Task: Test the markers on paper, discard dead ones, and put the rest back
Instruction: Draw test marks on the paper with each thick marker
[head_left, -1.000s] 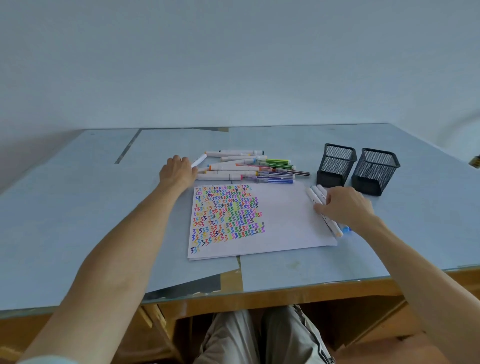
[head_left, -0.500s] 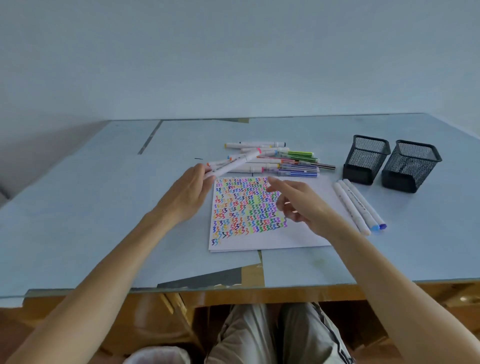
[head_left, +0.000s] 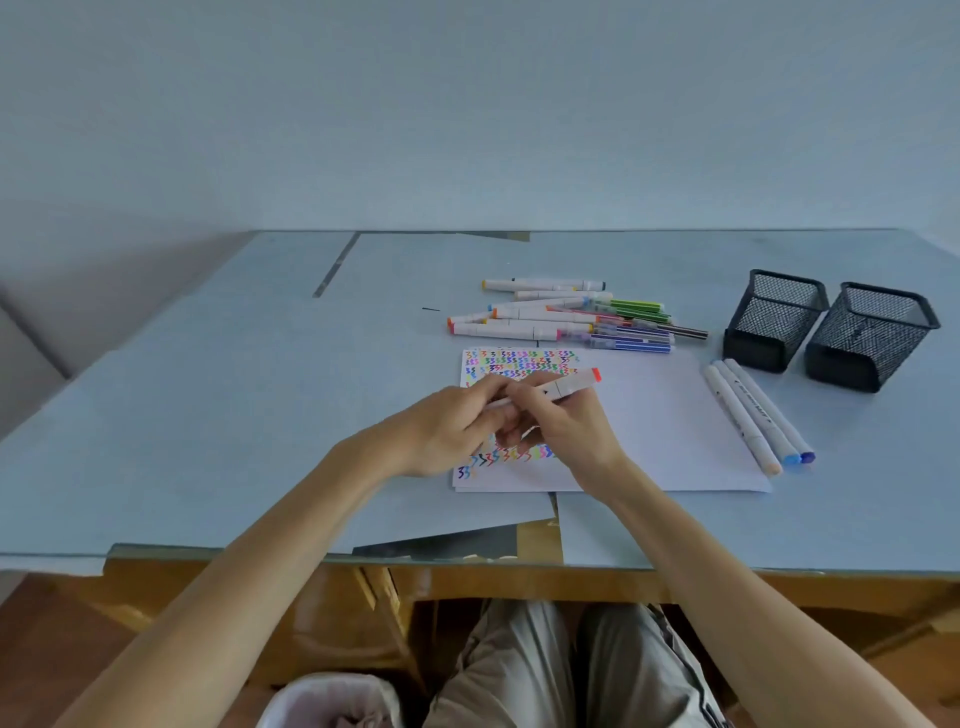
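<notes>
Both hands meet over the white paper (head_left: 660, 426), whose left half is filled with coloured squiggles. My left hand (head_left: 452, 431) and my right hand (head_left: 563, 431) both grip one white marker with a red-orange end (head_left: 571, 383), held nearly level just above the sheet. A pile of several markers and thin pens (head_left: 566, 317) lies beyond the paper. Three white markers (head_left: 753, 415) lie side by side at the paper's right edge. Two black mesh pen holders (head_left: 774, 322) (head_left: 870, 338) stand at the right.
The blue-grey table top (head_left: 208, 415) runs to a front edge with a wooden frame under it. A bin with a pale liner (head_left: 332, 701) sits on the floor beside my knees. The wall rises behind the table.
My left hand brought the marker from the pile toward me over the paper. My right hand, which held nothing, came in and took hold of the same marker. The camera tilted down.
</notes>
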